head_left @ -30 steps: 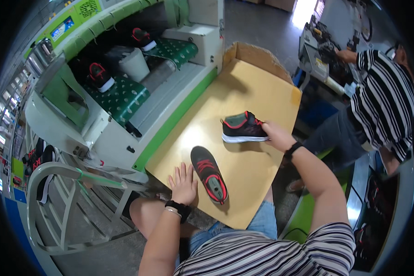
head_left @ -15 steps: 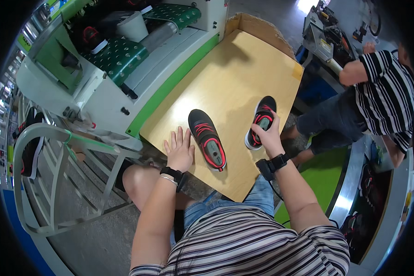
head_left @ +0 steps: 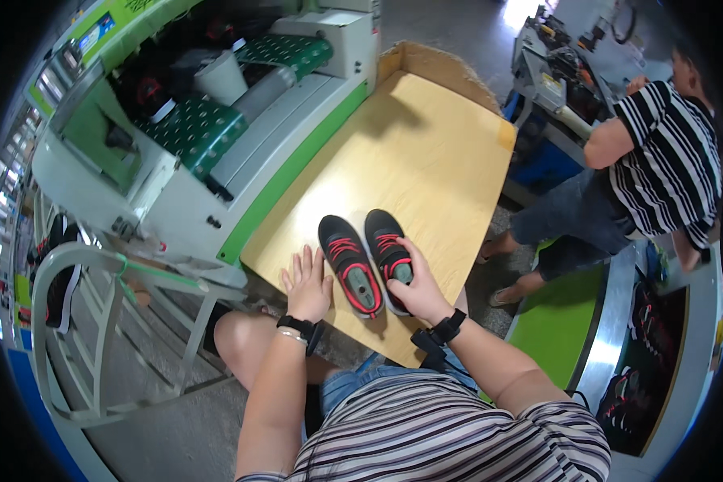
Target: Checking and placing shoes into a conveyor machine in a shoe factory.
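Observation:
Two black sneakers with red laces and red collar trim stand side by side on the wooden board. My right hand (head_left: 419, 289) grips the right sneaker (head_left: 384, 229) at its collar, fingers on the outer side and thumb by the opening, covering part of the heel. The left sneaker (head_left: 343, 255) is close beside it, with a grey-green form showing in its opening. My left hand (head_left: 308, 287) lies flat on the board, fingers spread, just left of that sneaker and holding nothing.
Left of the wooden board (head_left: 442, 153) stands a machine with a green dotted conveyor belt (head_left: 209, 132) carrying shoes. A metal rack (head_left: 104, 337) is at lower left. A person in a striped shirt (head_left: 671, 153) works at right, near a lower conveyor (head_left: 550, 337) and shelved shoes (head_left: 618, 394).
My right hand has brought the right sneaker leftward and nearer, beside the left one. My left hand stays flat on the board. The whole view has shifted slightly.

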`<state>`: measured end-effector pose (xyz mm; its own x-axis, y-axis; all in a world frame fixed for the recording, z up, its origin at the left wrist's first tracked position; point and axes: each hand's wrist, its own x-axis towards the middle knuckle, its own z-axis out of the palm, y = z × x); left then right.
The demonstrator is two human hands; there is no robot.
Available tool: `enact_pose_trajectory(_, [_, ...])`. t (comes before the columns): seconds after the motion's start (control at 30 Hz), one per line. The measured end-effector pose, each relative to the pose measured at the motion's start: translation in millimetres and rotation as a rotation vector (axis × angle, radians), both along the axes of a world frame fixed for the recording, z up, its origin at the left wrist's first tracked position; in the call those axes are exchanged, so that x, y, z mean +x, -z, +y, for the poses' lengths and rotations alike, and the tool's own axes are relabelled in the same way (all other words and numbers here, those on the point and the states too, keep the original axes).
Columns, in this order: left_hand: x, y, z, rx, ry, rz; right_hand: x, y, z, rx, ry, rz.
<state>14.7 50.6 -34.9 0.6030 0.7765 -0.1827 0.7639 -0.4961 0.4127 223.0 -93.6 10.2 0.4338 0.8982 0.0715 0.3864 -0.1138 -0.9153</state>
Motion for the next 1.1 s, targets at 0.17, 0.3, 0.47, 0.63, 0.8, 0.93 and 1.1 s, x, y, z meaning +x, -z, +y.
enact_pose_trajectory(0.17, [-6,2,-2,0.017,-0.038,-0.038,-5,-3,4,0.002,-0.003,-0.031])
enact_pose_trajectory(0.3, [-5,-4,1,-0.054,-0.080,-0.213,0,4,0,0.011,-0.001,0.017])
enact_pose_trajectory(0.47, [8,1,-1,0.038,-0.289,-0.377,-3,-2,1,0.013,0.002,0.067])
enact_pose_trajectory(0.63, [21,-1,4,0.189,-0.393,-0.373,-4,0,3,0.015,-0.012,0.103])
enact_pose_trajectory(0.8, [23,-5,9,0.246,-0.324,-0.330,-2,-2,2,0.002,0.000,0.097])
enact_pose_trajectory(0.93, [21,3,18,0.273,-0.294,-0.377,-3,-3,3,0.005,-0.010,0.080])
enact_pose_trajectory(1.1, [14,14,26,0.245,-0.267,-0.442,-4,-3,3,0.018,-0.014,0.075])
